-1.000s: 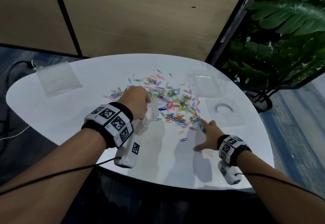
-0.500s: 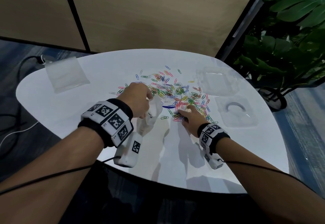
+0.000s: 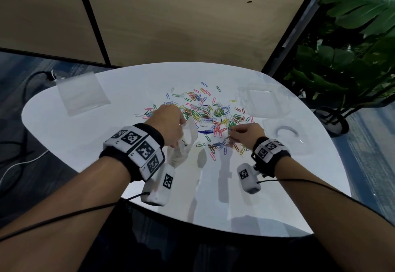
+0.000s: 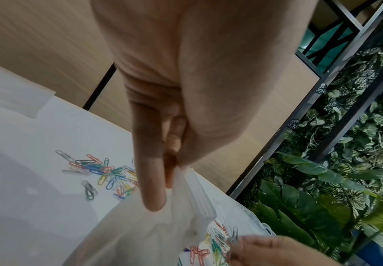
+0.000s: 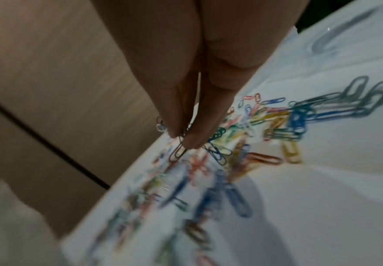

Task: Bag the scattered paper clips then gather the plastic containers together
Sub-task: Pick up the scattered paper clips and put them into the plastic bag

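Several coloured paper clips (image 3: 205, 115) lie scattered over the middle of the white table (image 3: 85, 143). My left hand (image 3: 168, 125) pinches the rim of a clear plastic bag (image 3: 183, 143), whose mouth hangs open in the left wrist view (image 4: 192, 194). My right hand (image 3: 241, 131) is raised just above the pile and pinches a few paper clips (image 5: 177, 152) between its fingertips (image 5: 194, 140). Two clear plastic containers sit on the right of the table, one further back (image 3: 260, 98) and one nearer (image 3: 286, 135). A third container (image 3: 82, 93) lies at the far left.
A leafy plant (image 3: 352, 58) in a pot stands past the table's right edge. Wooden wall panels (image 3: 171, 15) rise behind the table. Cables (image 3: 19, 160) lie on the floor at the left. Bare white tabletop (image 3: 213, 197) stretches between the pile and the near edge.
My right hand moved from the near right side into the pile, closed on some clips and lifted them slightly. The left hand kept holding the bag in place.
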`<move>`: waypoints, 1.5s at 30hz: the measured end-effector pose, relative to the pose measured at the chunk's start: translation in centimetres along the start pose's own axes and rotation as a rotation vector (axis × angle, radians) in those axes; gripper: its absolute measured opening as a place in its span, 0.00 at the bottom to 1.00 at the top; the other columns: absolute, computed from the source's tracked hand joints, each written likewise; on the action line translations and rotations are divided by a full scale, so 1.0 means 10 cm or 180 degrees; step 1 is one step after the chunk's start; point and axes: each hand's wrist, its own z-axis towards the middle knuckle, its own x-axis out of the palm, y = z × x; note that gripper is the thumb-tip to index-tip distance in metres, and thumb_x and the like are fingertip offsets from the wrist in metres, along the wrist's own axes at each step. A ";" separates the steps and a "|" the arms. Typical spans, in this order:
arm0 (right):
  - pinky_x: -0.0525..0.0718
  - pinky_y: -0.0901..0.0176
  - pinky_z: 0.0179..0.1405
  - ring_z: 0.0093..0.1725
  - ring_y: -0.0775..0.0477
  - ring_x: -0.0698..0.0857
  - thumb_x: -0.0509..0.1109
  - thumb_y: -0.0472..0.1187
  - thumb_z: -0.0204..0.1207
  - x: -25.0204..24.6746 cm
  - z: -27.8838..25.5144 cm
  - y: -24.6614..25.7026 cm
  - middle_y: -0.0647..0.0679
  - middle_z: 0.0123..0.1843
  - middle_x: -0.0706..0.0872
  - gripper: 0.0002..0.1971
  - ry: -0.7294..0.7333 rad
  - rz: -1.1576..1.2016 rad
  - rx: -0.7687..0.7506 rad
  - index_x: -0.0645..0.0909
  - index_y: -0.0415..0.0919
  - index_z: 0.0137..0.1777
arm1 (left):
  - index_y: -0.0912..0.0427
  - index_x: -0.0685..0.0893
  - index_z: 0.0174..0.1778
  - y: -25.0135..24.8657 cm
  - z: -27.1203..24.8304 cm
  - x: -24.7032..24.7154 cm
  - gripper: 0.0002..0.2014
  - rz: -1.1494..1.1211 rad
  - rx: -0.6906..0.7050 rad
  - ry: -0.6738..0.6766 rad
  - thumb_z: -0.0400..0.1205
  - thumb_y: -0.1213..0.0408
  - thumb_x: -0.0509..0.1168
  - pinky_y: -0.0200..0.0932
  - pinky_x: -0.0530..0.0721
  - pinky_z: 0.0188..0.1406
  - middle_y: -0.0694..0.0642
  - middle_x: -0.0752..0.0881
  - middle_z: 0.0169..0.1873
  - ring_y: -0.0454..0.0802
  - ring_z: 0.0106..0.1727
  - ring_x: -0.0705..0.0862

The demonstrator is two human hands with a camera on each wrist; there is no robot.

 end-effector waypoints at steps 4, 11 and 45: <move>0.90 0.62 0.49 0.44 0.47 0.92 0.74 0.28 0.75 -0.04 -0.22 0.41 0.36 0.50 0.90 0.09 0.0708 0.2242 0.0072 0.86 0.25 0.53 | 0.60 0.88 0.58 -0.06 -0.03 0.01 0.12 0.0034 0.0034 -0.0022 0.84 0.75 0.62 0.50 0.93 0.46 0.64 0.93 0.47 0.56 0.35 0.94; 0.89 0.61 0.52 0.43 0.47 0.90 0.73 0.26 0.75 0.35 -0.69 0.87 0.40 0.43 0.90 0.06 0.1445 0.2093 -0.0298 0.86 0.28 0.51 | 0.62 0.88 0.58 -0.05 -0.02 0.06 0.12 -0.0206 0.0055 -0.0155 0.84 0.74 0.62 0.47 0.93 0.41 0.63 0.93 0.36 0.53 0.29 0.93; 0.78 0.48 0.71 0.72 0.33 0.75 0.78 0.44 0.71 -0.02 0.40 -0.05 0.36 0.78 0.63 0.43 0.0511 -0.2772 -0.0191 0.60 0.51 0.83 | 0.64 0.89 0.61 -0.03 -0.10 -0.03 0.17 0.0225 0.0225 -0.0234 0.80 0.79 0.63 0.51 0.91 0.53 0.64 0.92 0.48 0.59 0.48 0.92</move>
